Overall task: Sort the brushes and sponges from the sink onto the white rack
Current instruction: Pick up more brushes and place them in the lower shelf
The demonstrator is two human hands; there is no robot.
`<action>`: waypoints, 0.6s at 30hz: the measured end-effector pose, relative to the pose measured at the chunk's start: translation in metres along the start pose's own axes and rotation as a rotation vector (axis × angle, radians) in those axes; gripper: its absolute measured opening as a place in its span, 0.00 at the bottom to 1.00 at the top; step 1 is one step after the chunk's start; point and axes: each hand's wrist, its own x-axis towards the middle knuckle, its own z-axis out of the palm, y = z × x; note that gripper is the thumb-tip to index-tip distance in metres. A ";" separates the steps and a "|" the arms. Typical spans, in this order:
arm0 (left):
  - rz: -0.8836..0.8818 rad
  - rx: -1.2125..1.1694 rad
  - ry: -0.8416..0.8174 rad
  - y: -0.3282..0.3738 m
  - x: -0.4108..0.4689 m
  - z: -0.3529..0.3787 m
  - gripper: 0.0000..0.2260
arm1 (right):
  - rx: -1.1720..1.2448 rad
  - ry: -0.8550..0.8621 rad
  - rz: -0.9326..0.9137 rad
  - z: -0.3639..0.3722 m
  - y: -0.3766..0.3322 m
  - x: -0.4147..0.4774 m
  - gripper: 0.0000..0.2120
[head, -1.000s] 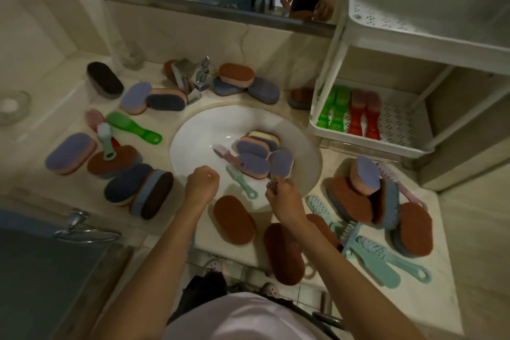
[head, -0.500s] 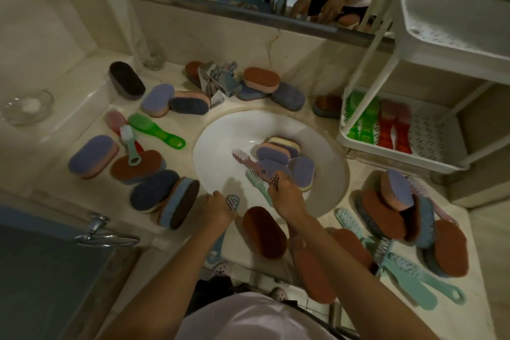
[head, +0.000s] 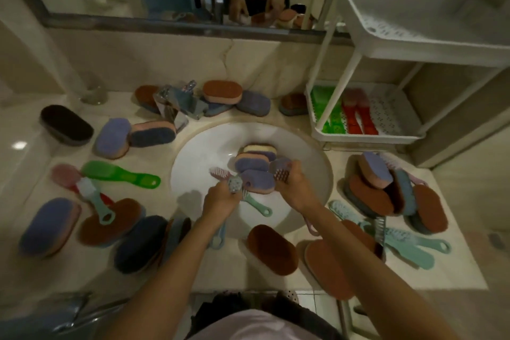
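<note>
The sink point(head: 198, 152) is plain white, and so is the rack point(head: 386, 116), its shelf floor patterned with rows of small holes. On that shelf lie bright green brushes point(head: 329, 116) and red brushes point(head: 358, 119). In the basin a purple sponge point(head: 258, 180) has a pink underside, a cream-topped sponge point(head: 259, 148) sits behind it, and there is a pink brush point(head: 219, 173) and a mint-green brush point(head: 256, 205). My left hand point(head: 220, 200) holds a blue-handled brush point(head: 235, 183) with a grey dotted head; my right hand point(head: 294, 188) holds a pink-handled brush point(head: 281, 175) with rows of reddish dots. On the cream marble counter point(head: 41, 174) lie a translucent green brush point(head: 118, 174), a black sponge point(head: 66, 125), a rust-brown sponge point(head: 271, 248) and teal brushes point(head: 414, 246).
</note>
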 end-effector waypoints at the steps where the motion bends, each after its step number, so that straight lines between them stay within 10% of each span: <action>1: 0.048 -0.030 -0.010 0.012 0.005 -0.003 0.15 | 0.028 0.026 0.052 -0.009 -0.001 0.001 0.13; 7: 0.204 -0.221 -0.168 0.094 0.022 0.003 0.03 | -0.039 0.209 0.059 -0.074 0.016 0.009 0.15; 18: 0.229 -0.121 -0.205 0.195 0.047 0.048 0.16 | -0.175 0.273 -0.109 -0.168 0.073 0.087 0.15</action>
